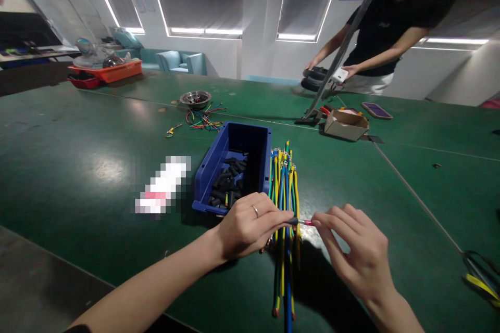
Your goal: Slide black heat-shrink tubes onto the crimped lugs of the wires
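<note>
My left hand [250, 223], with a ring on one finger, pinches a small black sleeve [292, 221]. My right hand [353, 250] is closed on a thin red piece [307, 222] whose metal-coloured end meets the black sleeve. Both hands are above a bundle of yellow, green and blue wires [288, 187] lying lengthwise on the green table [117, 156]. Just left of the bundle stands a blue bin [203, 187] holding several black sleeves [230, 177]; my left hand overlaps its near right corner.
Farther back are a metal bowl [196, 100], loose coloured wires [205, 119], a cardboard box [346, 125] and a purple-faced tray [377, 110]. Orange containers [121, 71] stand back left. A person [386, 36] holds a white object across the table. Yellow-black straps [482, 283] lie at right.
</note>
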`<control>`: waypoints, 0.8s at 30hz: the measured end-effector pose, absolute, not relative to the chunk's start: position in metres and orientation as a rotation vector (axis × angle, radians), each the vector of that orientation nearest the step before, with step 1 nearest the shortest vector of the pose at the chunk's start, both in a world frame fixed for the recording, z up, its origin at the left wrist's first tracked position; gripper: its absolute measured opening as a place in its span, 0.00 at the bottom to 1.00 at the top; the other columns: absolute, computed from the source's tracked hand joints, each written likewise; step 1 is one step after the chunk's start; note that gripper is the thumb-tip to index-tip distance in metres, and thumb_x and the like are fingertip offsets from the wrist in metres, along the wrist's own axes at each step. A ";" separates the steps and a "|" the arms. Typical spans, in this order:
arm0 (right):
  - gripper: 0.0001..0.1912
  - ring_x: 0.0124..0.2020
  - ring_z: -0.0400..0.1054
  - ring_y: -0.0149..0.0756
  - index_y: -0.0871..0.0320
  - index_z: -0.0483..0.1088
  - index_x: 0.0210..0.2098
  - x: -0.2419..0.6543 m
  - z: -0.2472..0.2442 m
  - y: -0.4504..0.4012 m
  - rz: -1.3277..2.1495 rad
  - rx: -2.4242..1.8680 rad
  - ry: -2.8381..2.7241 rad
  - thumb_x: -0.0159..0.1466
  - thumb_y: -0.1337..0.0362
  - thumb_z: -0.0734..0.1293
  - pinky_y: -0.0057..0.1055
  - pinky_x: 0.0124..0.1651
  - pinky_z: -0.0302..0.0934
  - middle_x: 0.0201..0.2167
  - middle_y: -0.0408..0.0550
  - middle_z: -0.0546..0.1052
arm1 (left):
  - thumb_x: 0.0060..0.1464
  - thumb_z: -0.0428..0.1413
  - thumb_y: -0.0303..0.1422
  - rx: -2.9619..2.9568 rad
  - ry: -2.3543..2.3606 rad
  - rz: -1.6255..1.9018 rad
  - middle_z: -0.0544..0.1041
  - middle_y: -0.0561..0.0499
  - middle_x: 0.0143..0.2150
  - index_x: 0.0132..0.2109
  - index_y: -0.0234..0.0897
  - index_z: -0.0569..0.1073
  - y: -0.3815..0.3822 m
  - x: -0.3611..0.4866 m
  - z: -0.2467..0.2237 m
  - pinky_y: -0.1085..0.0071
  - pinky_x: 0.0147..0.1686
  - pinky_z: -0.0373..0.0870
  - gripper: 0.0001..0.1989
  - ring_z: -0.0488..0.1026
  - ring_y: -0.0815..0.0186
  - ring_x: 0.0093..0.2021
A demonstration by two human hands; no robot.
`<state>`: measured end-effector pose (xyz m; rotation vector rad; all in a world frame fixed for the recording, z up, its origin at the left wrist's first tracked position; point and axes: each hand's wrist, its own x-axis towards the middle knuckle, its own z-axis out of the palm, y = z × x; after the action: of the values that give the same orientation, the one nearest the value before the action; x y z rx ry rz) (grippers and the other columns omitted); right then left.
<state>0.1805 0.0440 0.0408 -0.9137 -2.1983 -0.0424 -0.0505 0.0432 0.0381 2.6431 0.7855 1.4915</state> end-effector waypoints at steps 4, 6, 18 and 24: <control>0.06 0.28 0.60 0.32 0.55 0.70 0.38 0.180 0.040 0.044 -0.046 -0.928 -2.196 0.62 0.70 0.65 0.33 0.33 0.53 0.28 0.44 0.72 | 0.60 0.55 0.23 2.631 0.800 1.472 0.78 0.45 0.32 0.48 0.28 0.74 0.043 -0.051 0.039 0.68 0.32 0.72 0.09 0.72 0.65 0.32; 0.07 0.28 0.60 0.32 0.56 0.70 0.39 0.179 0.038 0.043 -0.039 -0.931 -2.197 0.62 0.72 0.65 0.33 0.33 0.53 0.28 0.44 0.72 | 0.60 0.55 0.22 2.621 0.804 1.468 0.78 0.45 0.33 0.49 0.28 0.73 0.043 -0.051 0.038 0.68 0.33 0.72 0.10 0.72 0.65 0.33; 0.07 0.25 0.60 0.29 0.56 0.69 0.38 0.171 0.038 0.039 0.061 -0.869 -2.142 0.62 0.73 0.64 0.29 0.28 0.55 0.26 0.43 0.72 | 0.60 0.56 0.26 2.613 0.841 1.520 0.77 0.49 0.33 0.48 0.31 0.73 0.044 -0.050 0.036 0.68 0.34 0.70 0.10 0.72 0.66 0.33; 0.05 0.23 0.62 0.29 0.57 0.70 0.36 0.169 0.036 0.039 0.070 -0.884 -2.148 0.63 0.71 0.63 0.28 0.28 0.55 0.24 0.42 0.72 | 0.61 0.56 0.29 2.665 0.865 1.464 0.77 0.49 0.33 0.47 0.31 0.74 0.042 -0.049 0.039 0.67 0.37 0.68 0.09 0.73 0.65 0.34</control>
<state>0.1688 0.0391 0.0357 -0.8843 -2.1479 0.0703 -0.0487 0.0417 0.0389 2.6651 0.8646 1.4636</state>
